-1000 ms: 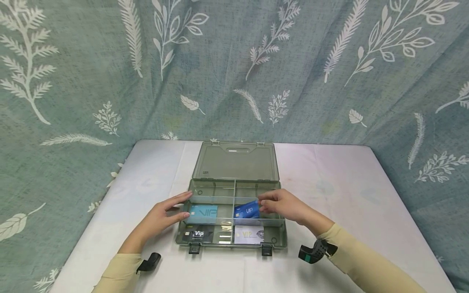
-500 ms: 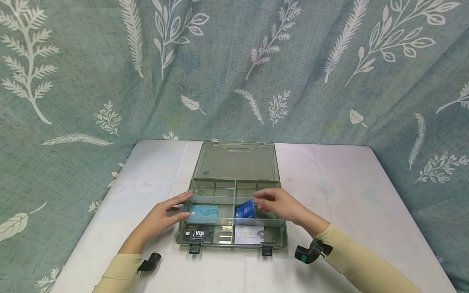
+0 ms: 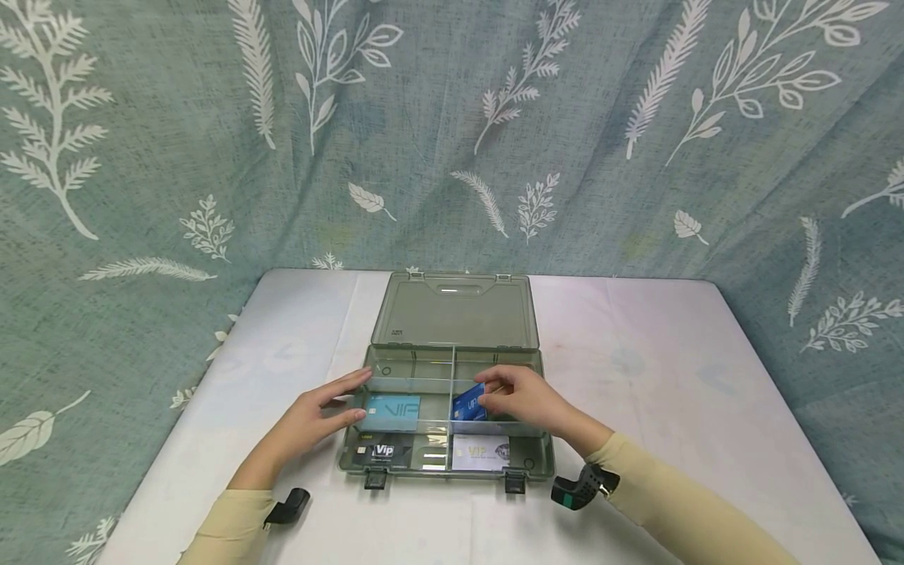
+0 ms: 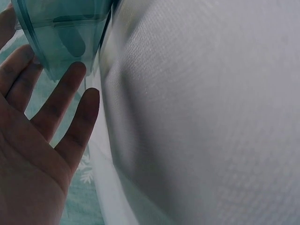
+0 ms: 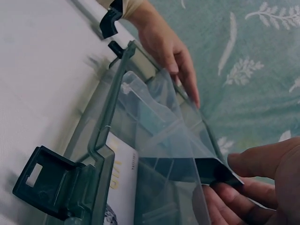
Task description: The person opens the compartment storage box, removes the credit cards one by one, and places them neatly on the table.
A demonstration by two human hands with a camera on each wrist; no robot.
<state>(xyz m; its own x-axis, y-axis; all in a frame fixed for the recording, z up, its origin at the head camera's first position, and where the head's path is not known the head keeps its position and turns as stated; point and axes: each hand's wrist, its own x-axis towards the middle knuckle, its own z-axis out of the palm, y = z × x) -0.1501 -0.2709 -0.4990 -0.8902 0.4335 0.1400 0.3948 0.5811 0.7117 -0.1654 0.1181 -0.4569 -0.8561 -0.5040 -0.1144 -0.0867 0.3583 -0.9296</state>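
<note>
A translucent grey-green compartment box [image 3: 549, 451] lies unfolded on the table. In its middle right compartment a blue VIP card [image 3: 464, 405] stands tilted, its right end raised. My right hand [image 3: 523, 399] pinches that end between thumb and fingers; in the right wrist view the card [image 5: 216, 169] shows dark above the clear divider. Along the box's left wall rests my left hand [image 3: 311, 420], fingers spread and fairly straight, thumb at the rim. Flat in the compartment beside it is a light-blue VIP card [image 3: 392, 412]. The front row holds a black Vip card [image 3: 382, 450] and a white VIP card [image 3: 480, 453].
The box lid [image 3: 455, 315] lies folded back behind the compartments. Two black latches [image 3: 375, 479] stick out at the front edge. A white cloth covers the table [image 3: 636, 369], and a leaf-patterned curtain [image 3: 438, 157] hangs behind and at both sides.
My right hand has moved left along the blue card, seemingly letting it go and then pinching its raised end again. The card's right end is tilted higher than before. My left hand has stayed put.
</note>
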